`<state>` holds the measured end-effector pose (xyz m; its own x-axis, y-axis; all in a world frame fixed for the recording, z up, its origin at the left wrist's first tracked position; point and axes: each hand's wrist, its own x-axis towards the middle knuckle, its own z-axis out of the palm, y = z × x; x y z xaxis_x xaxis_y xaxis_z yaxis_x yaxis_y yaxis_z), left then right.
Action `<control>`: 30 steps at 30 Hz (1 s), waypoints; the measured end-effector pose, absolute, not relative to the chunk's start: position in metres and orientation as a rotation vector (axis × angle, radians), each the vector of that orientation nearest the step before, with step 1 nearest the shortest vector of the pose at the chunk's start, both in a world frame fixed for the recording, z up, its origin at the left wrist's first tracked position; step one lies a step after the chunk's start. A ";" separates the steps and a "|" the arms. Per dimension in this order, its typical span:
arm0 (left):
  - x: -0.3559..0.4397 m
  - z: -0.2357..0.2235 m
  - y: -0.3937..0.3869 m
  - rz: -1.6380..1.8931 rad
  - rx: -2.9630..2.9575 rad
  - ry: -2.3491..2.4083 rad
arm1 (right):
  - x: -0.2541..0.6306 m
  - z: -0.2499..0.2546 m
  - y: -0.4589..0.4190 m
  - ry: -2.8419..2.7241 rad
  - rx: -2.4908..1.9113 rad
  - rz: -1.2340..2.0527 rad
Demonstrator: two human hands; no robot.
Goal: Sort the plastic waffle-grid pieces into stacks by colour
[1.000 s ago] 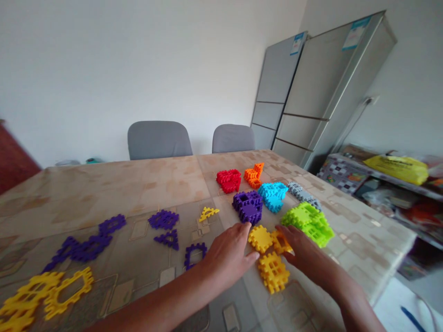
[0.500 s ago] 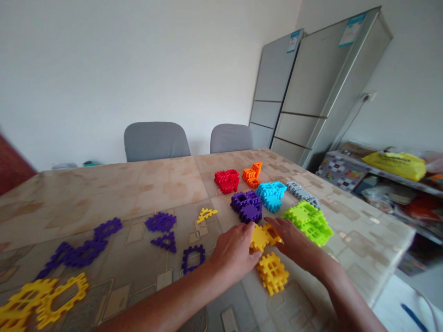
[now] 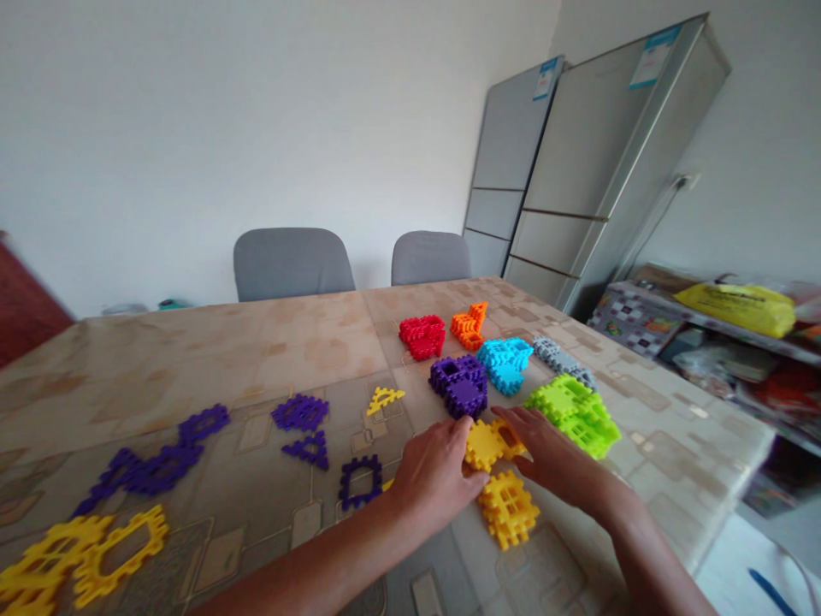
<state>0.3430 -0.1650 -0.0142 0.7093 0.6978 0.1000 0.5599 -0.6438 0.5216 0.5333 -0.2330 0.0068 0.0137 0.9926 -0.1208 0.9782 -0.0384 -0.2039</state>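
Note:
My left hand curves round the left side of a stack of yellow toothed building pieces, thumb at the near edge and fingers at the far edge. From the other side, my right hand closes round a yellow windowed piece touching that stack. Just nearer to me stands another yellow stack with window openings. Stacked purple pieces are right behind my fingertips. A lime green stack sits to the right of my right hand. The undersides of the held pieces are hidden.
Red, orange, light blue and grey stacks stand farther back. Loose purple pieces and yellow pieces lie on the left of the table. Two grey chairs stand behind its far edge.
Both hands stay round the yellow pieces with almost no movement. The whole view has shifted very slightly, and a bit of yellow now shows beside my left wrist.

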 end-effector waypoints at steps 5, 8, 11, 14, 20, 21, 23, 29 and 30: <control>0.345 -0.010 -0.163 0.398 2.467 0.909 | 0.537 0.005 -0.235 -2.108 -2.186 0.370; 0.343 -0.007 -0.164 0.390 2.464 0.874 | 0.543 -0.001 -0.240 -2.094 -2.159 0.352; 0.336 -0.003 -0.166 0.396 2.445 0.859 | 0.550 -0.004 -0.247 -2.073 -2.127 0.323; 0.324 0.002 -0.158 0.431 2.422 0.906 | 0.556 0.000 -0.250 -2.060 -2.110 0.244; 0.313 0.008 -0.116 0.465 2.425 0.970 | 0.544 0.026 -0.233 -2.095 -2.003 0.198; 0.316 0.008 -0.111 0.448 2.433 0.955 | 0.539 0.031 -0.229 -2.108 -1.977 0.219; 0.323 0.007 -0.106 0.409 2.452 0.916 | 0.527 0.037 -0.221 -2.144 -1.930 0.275; 0.343 0.003 -0.109 0.339 2.477 0.863 | 0.510 0.044 -0.212 -2.170 -1.895 0.323; 0.343 0.003 -0.110 0.338 2.478 0.868 | 0.511 0.045 -0.214 -2.158 -1.899 0.320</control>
<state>0.3428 -0.1102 0.0031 0.7670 0.6379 0.0688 0.5167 -0.6778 0.5230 0.5107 -0.2142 0.0446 -0.1201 0.9919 0.0409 0.9373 0.1269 -0.3247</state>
